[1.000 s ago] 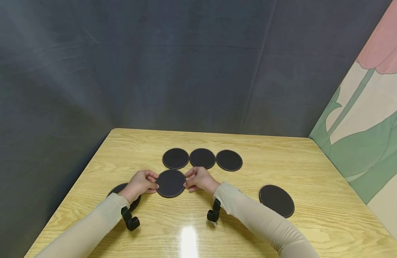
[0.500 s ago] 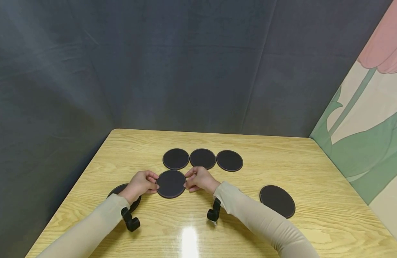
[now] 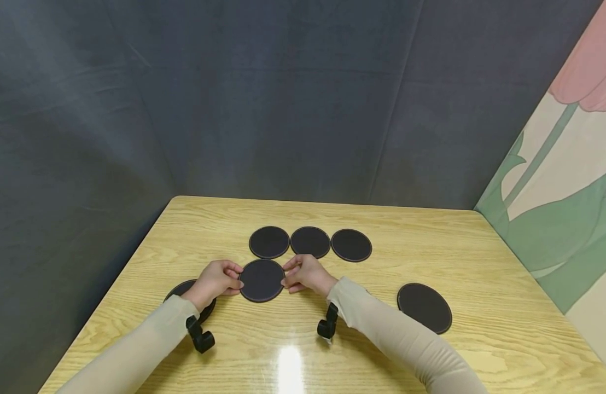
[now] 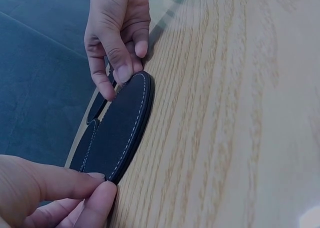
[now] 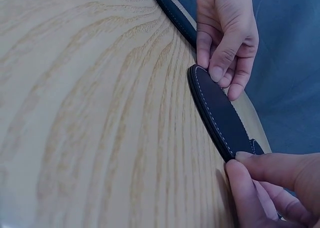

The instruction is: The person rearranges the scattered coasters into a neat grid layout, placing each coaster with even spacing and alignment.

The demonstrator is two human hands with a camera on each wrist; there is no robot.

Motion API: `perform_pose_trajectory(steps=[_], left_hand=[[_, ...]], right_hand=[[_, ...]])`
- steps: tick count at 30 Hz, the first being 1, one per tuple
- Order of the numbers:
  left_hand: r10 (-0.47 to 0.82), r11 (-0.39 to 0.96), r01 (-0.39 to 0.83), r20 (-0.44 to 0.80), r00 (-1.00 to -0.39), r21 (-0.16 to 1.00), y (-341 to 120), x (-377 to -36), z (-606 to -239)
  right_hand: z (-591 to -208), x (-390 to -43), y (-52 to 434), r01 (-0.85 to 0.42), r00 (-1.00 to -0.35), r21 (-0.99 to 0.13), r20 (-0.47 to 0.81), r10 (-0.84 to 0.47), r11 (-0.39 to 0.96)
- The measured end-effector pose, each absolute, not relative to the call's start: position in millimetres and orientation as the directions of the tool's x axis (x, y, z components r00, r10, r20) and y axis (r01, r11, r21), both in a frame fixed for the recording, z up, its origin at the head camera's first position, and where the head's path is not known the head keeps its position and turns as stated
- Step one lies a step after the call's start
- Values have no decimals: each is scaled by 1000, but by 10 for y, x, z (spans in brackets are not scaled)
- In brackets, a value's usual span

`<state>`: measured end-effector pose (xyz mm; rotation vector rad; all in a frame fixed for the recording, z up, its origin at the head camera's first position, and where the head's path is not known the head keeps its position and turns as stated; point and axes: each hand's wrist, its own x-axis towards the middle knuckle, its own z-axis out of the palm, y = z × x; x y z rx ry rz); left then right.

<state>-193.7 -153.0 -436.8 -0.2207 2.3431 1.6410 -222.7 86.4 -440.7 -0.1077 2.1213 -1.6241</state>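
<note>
The left hand [image 3: 217,283] at nine o'clock and right hand [image 3: 307,275] at three pinched a round, stitched coaster [image 3: 262,280]. Beneath lay a wood-grained table [image 3: 239,361]; dark cloth [image 3: 283,109] hung at twelve.

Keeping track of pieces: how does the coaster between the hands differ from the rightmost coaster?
The left hand and right hand pinch the held coaster; neither holds the rightmost coaster. The held coaster sits close by the three-coaster row; the rightmost coaster lies apart. Both look round and black.
</note>
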Motion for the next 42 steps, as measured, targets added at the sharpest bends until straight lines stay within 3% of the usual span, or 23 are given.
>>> perform_pose_trajectory(steps=[16, 27, 42], left_hand=[[21, 351, -313, -341, -940, 883, -1570, -1880, -4279], [49, 330, -216, -246, -968, 919, -1534, -1872, -4147], [202, 243, -135, -187, -962, 961, -1258, -1967, -3974]], right_hand=[[-4376, -2133, 991, 277, -820, -950, -312, -479, 145], [-4180, -2103, 1259, 318, -771, -948, -252, -585, -10], [-3945, -2016, 1670, 258, -812, -961, -160, -561, -99]])
